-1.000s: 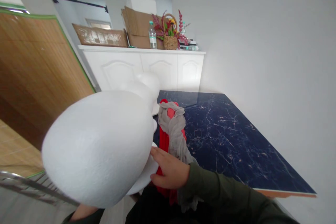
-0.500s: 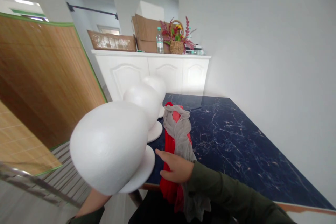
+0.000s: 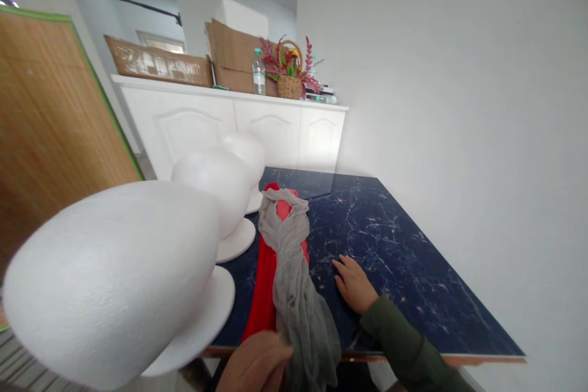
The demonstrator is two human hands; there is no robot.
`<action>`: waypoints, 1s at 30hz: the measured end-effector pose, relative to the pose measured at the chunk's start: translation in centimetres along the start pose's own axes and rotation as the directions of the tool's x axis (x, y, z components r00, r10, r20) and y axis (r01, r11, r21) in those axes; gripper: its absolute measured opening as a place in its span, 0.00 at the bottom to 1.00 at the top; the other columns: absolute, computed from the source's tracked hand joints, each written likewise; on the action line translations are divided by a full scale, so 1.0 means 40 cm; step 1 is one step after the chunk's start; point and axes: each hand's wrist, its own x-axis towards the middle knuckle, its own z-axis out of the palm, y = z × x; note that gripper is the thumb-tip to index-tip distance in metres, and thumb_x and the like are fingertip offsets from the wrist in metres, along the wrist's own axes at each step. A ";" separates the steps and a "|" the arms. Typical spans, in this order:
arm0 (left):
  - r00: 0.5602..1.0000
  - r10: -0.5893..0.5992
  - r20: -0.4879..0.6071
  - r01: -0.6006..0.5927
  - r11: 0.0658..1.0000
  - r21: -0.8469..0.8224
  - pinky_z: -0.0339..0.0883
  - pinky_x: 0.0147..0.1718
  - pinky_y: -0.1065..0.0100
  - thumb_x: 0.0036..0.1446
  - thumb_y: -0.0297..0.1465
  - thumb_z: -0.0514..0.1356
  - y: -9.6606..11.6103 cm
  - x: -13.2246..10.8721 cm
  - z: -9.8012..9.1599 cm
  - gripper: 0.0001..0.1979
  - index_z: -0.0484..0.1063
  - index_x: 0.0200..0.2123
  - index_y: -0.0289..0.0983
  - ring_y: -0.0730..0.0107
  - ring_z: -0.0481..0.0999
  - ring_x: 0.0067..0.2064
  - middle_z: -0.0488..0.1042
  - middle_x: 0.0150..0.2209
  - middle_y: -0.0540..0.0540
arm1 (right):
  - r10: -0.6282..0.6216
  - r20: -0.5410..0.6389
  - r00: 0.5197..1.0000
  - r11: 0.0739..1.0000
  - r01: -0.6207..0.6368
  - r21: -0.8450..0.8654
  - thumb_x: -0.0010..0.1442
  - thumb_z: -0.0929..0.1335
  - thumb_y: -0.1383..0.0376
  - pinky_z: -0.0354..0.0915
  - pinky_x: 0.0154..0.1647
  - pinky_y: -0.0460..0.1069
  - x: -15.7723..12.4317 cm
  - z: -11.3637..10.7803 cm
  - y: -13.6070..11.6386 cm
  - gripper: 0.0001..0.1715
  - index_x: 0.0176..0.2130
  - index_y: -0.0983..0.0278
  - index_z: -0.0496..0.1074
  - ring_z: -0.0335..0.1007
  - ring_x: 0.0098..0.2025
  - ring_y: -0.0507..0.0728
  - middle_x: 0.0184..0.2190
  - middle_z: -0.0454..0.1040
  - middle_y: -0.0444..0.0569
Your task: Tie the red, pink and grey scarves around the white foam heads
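Note:
A grey scarf (image 3: 294, 282) lies lengthwise down the dark blue marbled table, twisted near its far end, and hangs past the near edge. Beneath it and to its left runs a red cloth (image 3: 263, 285). My left hand (image 3: 257, 362) is at the table's near edge, over the red cloth and beside the scarf. Its fingers are pressed together; what they hold, if anything, is hidden. My right hand (image 3: 354, 283) rests on the table right of the scarf, fingers apart and holding nothing. Left of the cloths, three white foam heads (image 3: 114, 275) stand in a row on round bases.
The marbled table (image 3: 395, 257) meets a white wall on the right. Behind it is a white cabinet (image 3: 184, 116) carrying cardboard boxes (image 3: 158, 64), a plastic bottle (image 3: 258, 73) and a flower basket (image 3: 289, 87). A green-edged wooden-looking panel (image 3: 41, 135) stands at left.
My right hand has moved off the cloths onto the table to the right. My left hand has come from beneath the nearest foam head to the cloths. The view has shifted rightward.

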 end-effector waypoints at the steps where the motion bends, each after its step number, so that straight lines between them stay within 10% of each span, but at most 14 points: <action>1: 0.998 0.025 0.063 -0.022 0.998 -0.060 0.67 0.44 0.71 0.59 0.33 0.50 0.024 0.060 0.035 0.12 0.69 0.44 0.45 0.72 0.73 0.42 0.75 0.39 0.51 | 0.010 0.016 1.000 1.000 -0.009 -0.027 0.57 0.59 0.67 0.49 0.60 0.58 -0.002 0.002 -0.007 0.24 0.53 0.70 0.64 0.52 0.59 0.62 0.56 0.61 0.59; 5: 0.932 0.011 0.363 0.062 0.980 -0.189 0.57 0.55 0.64 0.58 0.29 0.48 0.093 0.261 0.191 0.20 0.58 0.55 0.37 0.69 0.62 0.56 0.65 0.54 0.44 | 0.016 0.087 0.996 0.997 -0.010 -0.076 0.60 0.58 0.67 0.48 0.60 0.58 -0.015 0.010 -0.020 0.25 0.56 0.67 0.60 0.46 0.62 0.62 0.58 0.57 0.57; 10: 0.806 -0.111 0.581 0.169 0.984 -0.047 0.47 0.59 0.53 0.56 0.40 0.50 0.057 0.282 0.325 0.30 0.52 0.59 0.31 0.56 0.51 0.62 0.52 0.61 0.37 | 0.010 0.119 0.993 0.995 0.002 -0.100 0.61 0.58 0.63 0.47 0.60 0.58 -0.029 0.014 -0.015 0.27 0.59 0.65 0.56 0.43 0.63 0.62 0.61 0.51 0.56; 30: 0.738 -0.152 0.658 0.238 0.970 -0.042 0.41 0.61 0.56 0.55 0.42 0.49 0.048 0.262 0.301 0.32 0.49 0.61 0.35 0.58 0.45 0.63 0.46 0.63 0.41 | 0.057 0.203 0.978 0.998 -0.058 0.001 0.59 0.60 0.67 0.46 0.60 0.59 -0.022 -0.012 -0.025 0.26 0.57 0.66 0.60 0.43 0.62 0.63 0.60 0.51 0.57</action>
